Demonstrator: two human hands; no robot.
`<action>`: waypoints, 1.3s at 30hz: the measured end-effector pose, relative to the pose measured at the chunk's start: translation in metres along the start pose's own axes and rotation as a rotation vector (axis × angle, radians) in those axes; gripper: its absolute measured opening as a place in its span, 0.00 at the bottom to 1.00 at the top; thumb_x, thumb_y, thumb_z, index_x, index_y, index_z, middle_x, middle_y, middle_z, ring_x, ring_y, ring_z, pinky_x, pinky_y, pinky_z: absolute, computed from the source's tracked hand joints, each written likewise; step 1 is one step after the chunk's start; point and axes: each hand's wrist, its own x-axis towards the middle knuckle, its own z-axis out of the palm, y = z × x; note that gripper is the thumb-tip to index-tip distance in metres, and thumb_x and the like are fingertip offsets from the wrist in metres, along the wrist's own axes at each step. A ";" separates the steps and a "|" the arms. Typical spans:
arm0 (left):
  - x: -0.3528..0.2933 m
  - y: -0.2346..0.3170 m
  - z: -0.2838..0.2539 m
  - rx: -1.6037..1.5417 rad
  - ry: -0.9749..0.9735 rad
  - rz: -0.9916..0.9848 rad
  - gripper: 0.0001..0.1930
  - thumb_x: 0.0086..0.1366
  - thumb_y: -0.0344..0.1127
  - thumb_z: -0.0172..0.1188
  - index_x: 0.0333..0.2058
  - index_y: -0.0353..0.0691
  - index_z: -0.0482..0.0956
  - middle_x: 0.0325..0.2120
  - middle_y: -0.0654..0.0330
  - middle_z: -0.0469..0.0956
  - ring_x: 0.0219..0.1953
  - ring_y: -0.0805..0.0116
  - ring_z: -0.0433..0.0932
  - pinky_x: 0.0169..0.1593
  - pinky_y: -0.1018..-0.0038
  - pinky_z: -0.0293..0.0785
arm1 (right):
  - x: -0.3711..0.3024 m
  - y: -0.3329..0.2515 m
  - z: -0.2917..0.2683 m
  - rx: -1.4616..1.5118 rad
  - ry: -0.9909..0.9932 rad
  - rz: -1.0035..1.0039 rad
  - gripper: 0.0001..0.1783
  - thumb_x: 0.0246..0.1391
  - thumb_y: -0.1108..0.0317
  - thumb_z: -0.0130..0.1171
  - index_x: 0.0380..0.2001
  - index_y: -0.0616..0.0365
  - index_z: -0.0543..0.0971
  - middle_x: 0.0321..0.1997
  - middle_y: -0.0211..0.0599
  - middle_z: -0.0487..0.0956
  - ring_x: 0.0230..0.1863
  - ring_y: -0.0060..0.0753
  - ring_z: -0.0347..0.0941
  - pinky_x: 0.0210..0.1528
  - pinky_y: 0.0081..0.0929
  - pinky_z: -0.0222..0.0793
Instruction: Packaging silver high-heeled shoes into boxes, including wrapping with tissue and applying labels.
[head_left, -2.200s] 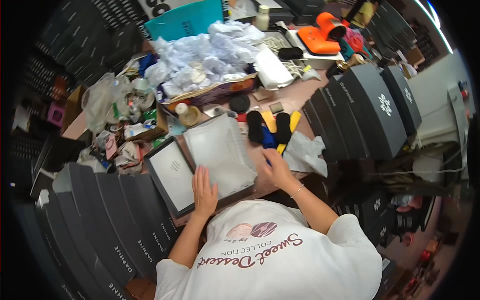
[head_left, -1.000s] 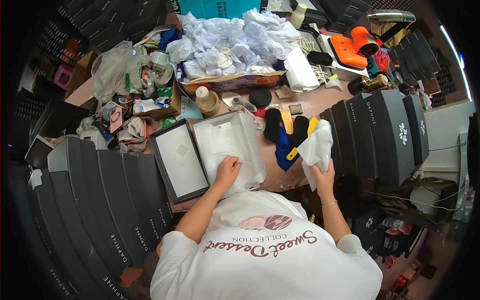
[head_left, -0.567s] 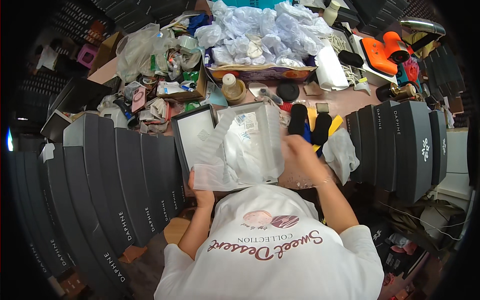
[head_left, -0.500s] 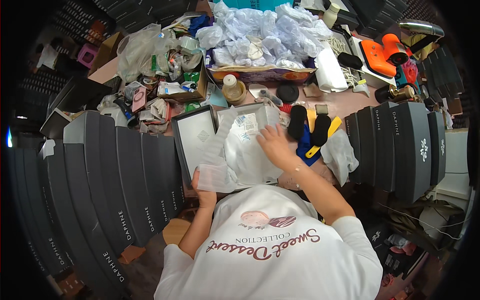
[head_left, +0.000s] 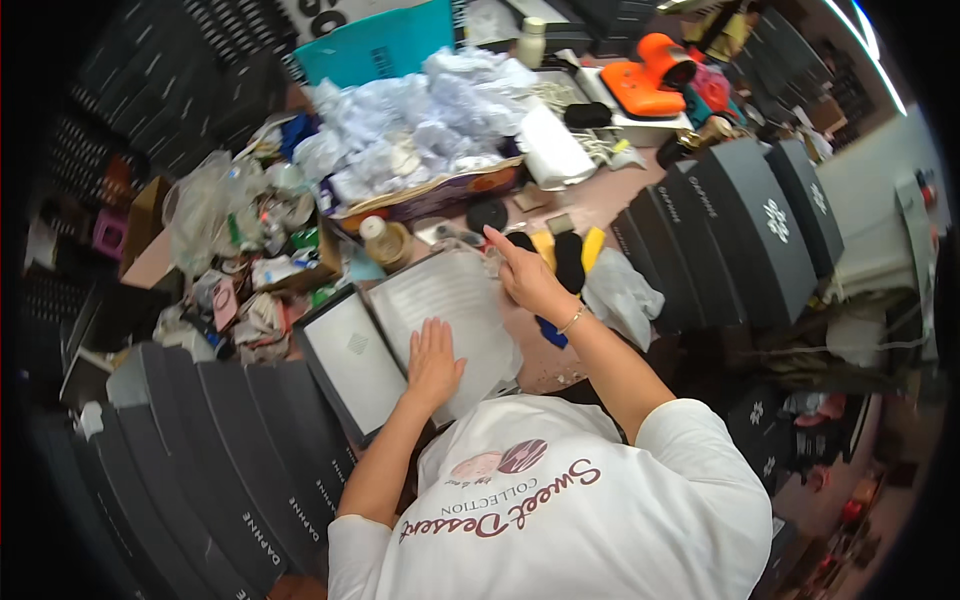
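A shoe box lies in front of me, its white-lined lid point(head_left: 352, 372) joined along the left side. White tissue paper point(head_left: 440, 290) is spread flat over the box and hides what is inside. Pressed flat on the paper, my left hand point(head_left: 435, 362) has its fingers stretched out. Beyond the paper's right edge, my right hand point(head_left: 532, 278) hovers near the black-headed brushes point(head_left: 569, 262), index finger extended and the others partly hidden. I see nothing held in it. A black round disc point(head_left: 487, 215) lies just past its fingertip.
Dark shoe boxes stand in rows at left point(head_left: 215, 450) and right point(head_left: 735, 215). Behind the work spot is a carton of crumpled paper point(head_left: 410, 130). A small bottle point(head_left: 378, 240), a plastic bag point(head_left: 622, 290) and an orange device point(head_left: 650, 85) surround it.
The tissue paper now covers the white bundle in the box. My left hand has moved from the box's near edge onto the paper; my right hand has left the box. The view has turned.
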 end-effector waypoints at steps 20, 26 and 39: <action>0.000 0.037 -0.108 -0.689 0.161 0.098 0.54 0.45 0.49 0.73 0.66 0.42 0.51 0.66 0.46 0.45 0.69 0.49 0.44 0.68 0.59 0.47 | -0.219 0.014 -0.099 1.209 0.075 0.619 0.29 0.51 0.55 0.60 0.49 0.67 0.71 0.44 0.44 0.77 0.43 0.38 0.76 0.48 0.36 0.72; 0.026 0.018 -0.070 -1.836 0.111 -0.299 0.41 0.59 0.47 0.65 0.62 0.36 0.52 0.55 0.52 0.66 0.50 0.63 0.73 0.56 0.69 0.66 | -0.141 -0.044 0.030 1.931 -0.355 0.844 0.28 0.57 0.42 0.48 0.44 0.58 0.73 0.36 0.37 0.75 0.37 0.36 0.71 0.42 0.37 0.70; 0.027 0.005 0.104 -1.306 0.396 -0.606 0.48 0.52 0.39 0.67 0.63 0.27 0.47 0.62 0.41 0.52 0.66 0.52 0.51 0.66 0.65 0.51 | -0.135 -0.026 0.019 0.864 -0.563 0.756 0.14 0.63 0.60 0.51 0.42 0.59 0.76 0.32 0.36 0.77 0.37 0.27 0.75 0.43 0.24 0.73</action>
